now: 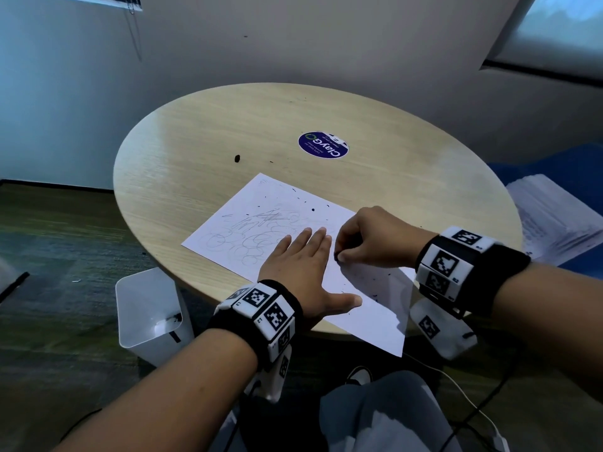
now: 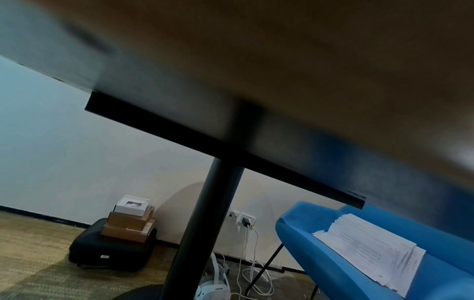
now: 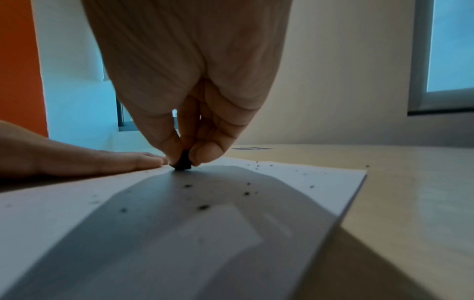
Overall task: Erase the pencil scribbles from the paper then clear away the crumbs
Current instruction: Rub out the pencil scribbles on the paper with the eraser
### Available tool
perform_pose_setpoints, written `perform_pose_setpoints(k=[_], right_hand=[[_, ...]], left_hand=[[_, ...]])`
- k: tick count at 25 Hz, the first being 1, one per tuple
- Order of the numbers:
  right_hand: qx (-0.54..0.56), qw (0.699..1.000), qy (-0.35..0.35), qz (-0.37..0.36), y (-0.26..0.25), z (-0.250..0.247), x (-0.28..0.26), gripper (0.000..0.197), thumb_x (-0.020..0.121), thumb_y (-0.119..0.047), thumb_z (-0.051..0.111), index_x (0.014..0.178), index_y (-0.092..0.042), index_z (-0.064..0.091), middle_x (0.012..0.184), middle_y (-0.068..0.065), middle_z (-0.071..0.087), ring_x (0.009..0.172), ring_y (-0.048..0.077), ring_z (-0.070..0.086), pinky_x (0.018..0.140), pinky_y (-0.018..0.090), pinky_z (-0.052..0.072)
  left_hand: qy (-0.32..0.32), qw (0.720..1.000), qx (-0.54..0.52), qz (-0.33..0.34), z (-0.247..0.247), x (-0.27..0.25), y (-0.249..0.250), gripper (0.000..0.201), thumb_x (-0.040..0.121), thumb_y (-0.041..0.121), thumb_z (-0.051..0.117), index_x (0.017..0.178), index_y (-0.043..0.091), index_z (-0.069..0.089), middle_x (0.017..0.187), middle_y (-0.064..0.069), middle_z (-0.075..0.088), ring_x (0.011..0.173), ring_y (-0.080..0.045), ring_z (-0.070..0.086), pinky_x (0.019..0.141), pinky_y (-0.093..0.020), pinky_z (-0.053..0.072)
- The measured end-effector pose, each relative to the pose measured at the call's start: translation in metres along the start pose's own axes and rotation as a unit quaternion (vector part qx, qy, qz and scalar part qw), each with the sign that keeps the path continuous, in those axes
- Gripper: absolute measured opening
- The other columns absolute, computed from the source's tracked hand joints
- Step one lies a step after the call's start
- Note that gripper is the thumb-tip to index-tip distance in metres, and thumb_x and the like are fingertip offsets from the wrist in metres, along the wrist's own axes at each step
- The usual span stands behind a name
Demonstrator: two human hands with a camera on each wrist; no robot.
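— What are the hands doing?
— The right hand pinches a small dark eraser against the paper. The left hand lies flat on it, fingers straight.
— And the paper?
— On the round table, with scribbles and dark crumbs.

Paper: I see it on the bench, near edge overhanging.
Left hand: flat on the paper, left of my right hand.
Eraser: on the paper, between right-hand fingertips.
Crumbs: scattered over paper.
Sticker: behind paper.
Bin: floor, left of bench.
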State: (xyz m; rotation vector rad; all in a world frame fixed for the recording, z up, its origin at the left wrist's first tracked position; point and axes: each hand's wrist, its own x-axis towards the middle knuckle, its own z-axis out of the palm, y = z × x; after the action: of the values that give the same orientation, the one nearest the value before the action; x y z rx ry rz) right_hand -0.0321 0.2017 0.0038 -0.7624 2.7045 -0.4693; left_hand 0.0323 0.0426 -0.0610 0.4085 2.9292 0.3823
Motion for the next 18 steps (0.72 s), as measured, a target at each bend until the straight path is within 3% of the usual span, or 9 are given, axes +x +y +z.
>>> perform_pose_setpoints(k=[2,4,8,13,17,18], right_hand=[[-0.012,0.998,0.054,0.021,0.006,-0.003,0.005,0.008,0.078,-0.016,0.069,0.080,-0.019,0.077,0.077,-0.009,0.073,0.074,0.003,0.065,0.069,0.022,0.052],[-0.019,0.997,0.065,0.029,0.007,-0.005,0.006,0.009,0.078,-0.015,0.069,0.079,-0.018,0.076,0.077,-0.008,0.073,0.076,0.006,0.066,0.071,0.027,0.054],[0.009,0.999,-0.053,-0.008,-0.004,0.000,-0.014,0.007,0.075,-0.019,0.071,0.078,-0.023,0.076,0.076,-0.010,0.074,0.075,0.004,0.068,0.072,0.028,0.056],[-0.007,0.998,0.054,0.042,0.014,-0.006,-0.017,0.007,0.074,-0.015,0.069,0.074,-0.020,0.075,0.073,-0.009,0.073,0.071,0.006,0.068,0.071,0.036,0.059],[0.011,0.999,-0.041,-0.002,0.002,0.002,-0.032,0.006,0.075,-0.017,0.071,0.076,-0.021,0.075,0.075,-0.012,0.073,0.073,0.000,0.067,0.072,0.022,0.055],[0.008,1.000,-0.028,0.003,0.004,0.002,-0.032,0.006,0.076,-0.017,0.070,0.077,-0.021,0.075,0.075,-0.011,0.074,0.073,0.000,0.067,0.071,0.022,0.054]], left_hand=[[0.001,1.000,0.001,-0.002,0.000,0.000,0.000,0.116,0.074,0.089,0.040,0.158,0.022,-0.005,0.164,0.011,-0.014,0.150,-0.007,-0.016,0.122,-0.037,-0.008],[-0.001,1.000,0.001,-0.004,0.000,0.000,0.000,0.116,0.074,0.089,0.040,0.158,0.022,-0.005,0.164,0.011,-0.014,0.150,-0.007,-0.016,0.122,-0.037,-0.008],[-0.002,1.000,-0.003,-0.002,0.000,0.000,0.000,0.117,0.073,0.089,0.040,0.158,0.023,-0.005,0.164,0.011,-0.014,0.149,-0.007,-0.017,0.122,-0.037,-0.008],[-0.004,1.000,0.000,-0.007,0.000,0.001,0.000,0.117,0.073,0.089,0.039,0.158,0.022,-0.006,0.164,0.012,-0.015,0.149,-0.007,-0.017,0.122,-0.037,-0.007],[-0.003,1.000,0.000,-0.004,0.000,0.001,0.000,0.117,0.073,0.088,0.040,0.159,0.022,-0.005,0.164,0.011,-0.015,0.149,-0.007,-0.017,0.123,-0.037,-0.007],[-0.001,1.000,0.000,-0.004,0.000,0.001,0.000,0.117,0.073,0.088,0.040,0.159,0.022,-0.005,0.164,0.011,-0.015,0.149,-0.007,-0.017,0.123,-0.037,-0.007]])
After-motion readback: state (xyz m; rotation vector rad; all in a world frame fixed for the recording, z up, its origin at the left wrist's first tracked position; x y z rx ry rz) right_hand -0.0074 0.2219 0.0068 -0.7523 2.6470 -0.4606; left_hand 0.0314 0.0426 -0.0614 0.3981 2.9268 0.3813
